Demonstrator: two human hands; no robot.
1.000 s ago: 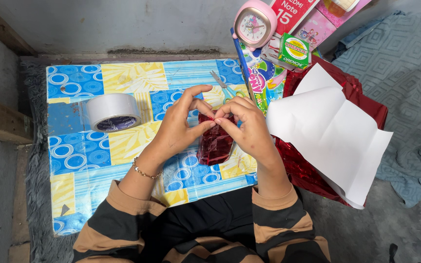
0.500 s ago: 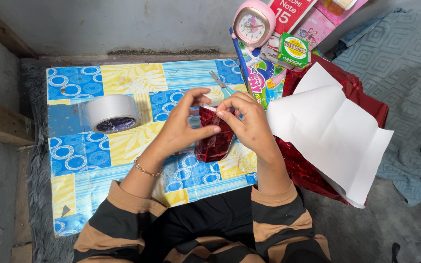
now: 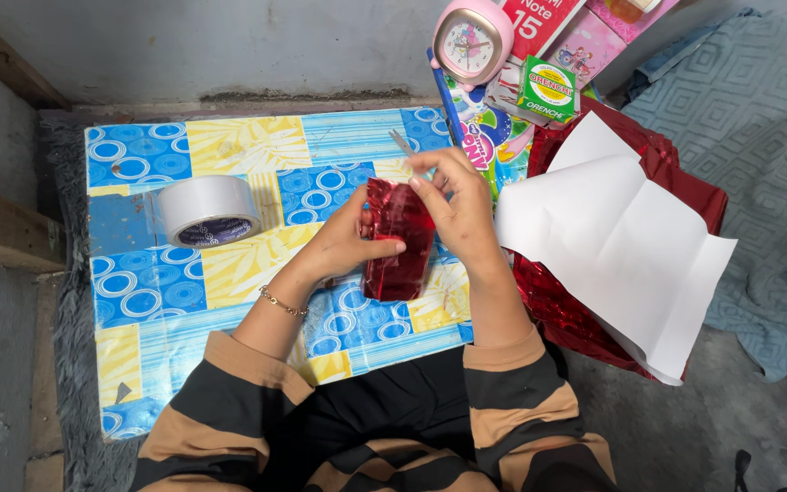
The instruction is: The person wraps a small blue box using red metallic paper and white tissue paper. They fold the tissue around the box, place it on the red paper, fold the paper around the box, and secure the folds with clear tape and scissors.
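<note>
Small parcel in shiny red foil wrap (image 3: 400, 244), held upright just above the patterned blue-and-yellow tabletop (image 3: 229, 146), between both hands. Judged light and fairly stiff inside, with slick, crinkly foil likely to slip and crease; best taken by the long side edges, not the loose folds. Left hand (image 3: 348, 244) clasped around the parcel's left side, thumb pressed across the front. Right hand (image 3: 457, 205) closed on the top right edge, fingertips pinching the wrap.

Behind the right hand, on the tabletop: scissors (image 3: 401, 142), mostly hidden. Left on the tabletop, well apart: roll of whitish tape (image 3: 209, 210), lying flat.

To the right, beside the table: creased white paper sheet (image 3: 626, 251) lying over a heap of red foil paper (image 3: 676, 178).

Far edge: round pink alarm clock (image 3: 473, 41), upright. Just beside it, small green-and-white carton (image 3: 546, 89); red flat box (image 3: 539, 23) with white lettering; pink picture box (image 3: 585, 50); colourful cartoon-printed flat pack (image 3: 485, 141) touching the table's right corner.
</note>
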